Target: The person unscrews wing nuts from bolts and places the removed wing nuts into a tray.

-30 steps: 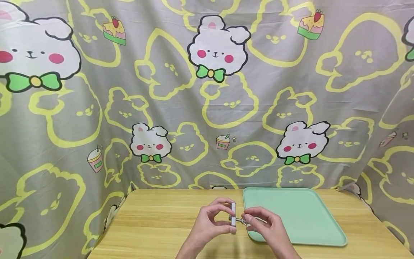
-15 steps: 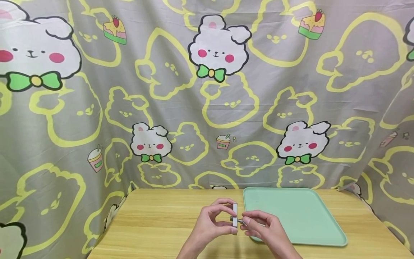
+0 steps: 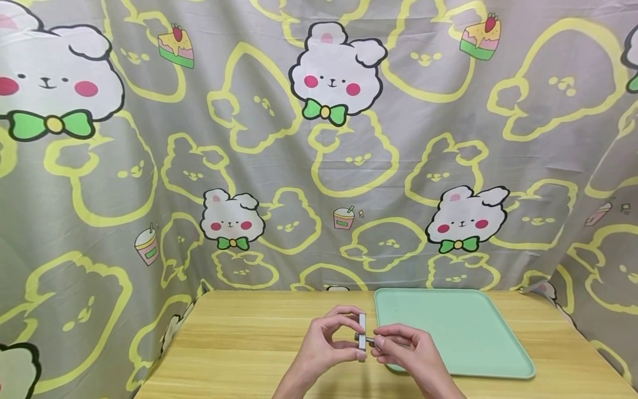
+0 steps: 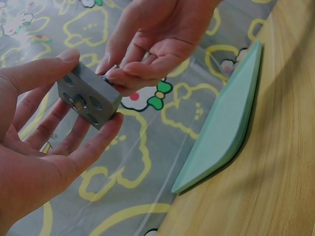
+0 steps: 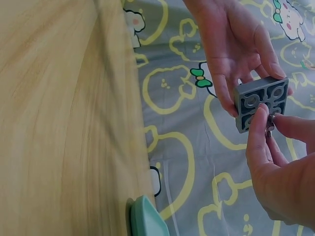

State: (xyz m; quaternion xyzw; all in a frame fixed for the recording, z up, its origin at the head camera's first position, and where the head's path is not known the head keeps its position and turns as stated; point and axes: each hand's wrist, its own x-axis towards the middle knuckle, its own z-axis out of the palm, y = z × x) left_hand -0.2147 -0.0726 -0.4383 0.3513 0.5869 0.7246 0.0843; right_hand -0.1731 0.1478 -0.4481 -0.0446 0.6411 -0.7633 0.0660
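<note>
My left hand (image 3: 324, 342) holds a small grey square block (image 3: 362, 324) upright by its edges, thumb and fingers on opposite sides. In the left wrist view the block (image 4: 100, 82) has round holes near its corners, and a metal bolt end (image 4: 78, 104) sits in its middle. On the block's other face, ribbed in the right wrist view, my right hand (image 3: 408, 346) pinches a small shiny metal piece (image 5: 269, 130) on the bolt between thumb and fingers. Those fingertips cover most of the piece, so its exact kind cannot be told.
A mint-green tray (image 3: 458, 332) lies on the wooden table (image 3: 239, 338), right of and partly behind my right hand. A grey curtain (image 3: 279, 166) with yellow outlines and white rabbits hangs behind the table and at both sides.
The block has shifted slightly right in the head view. My right fingertips have changed their hold and now cover more of the metal piece. Little differs over the last half second.
</note>
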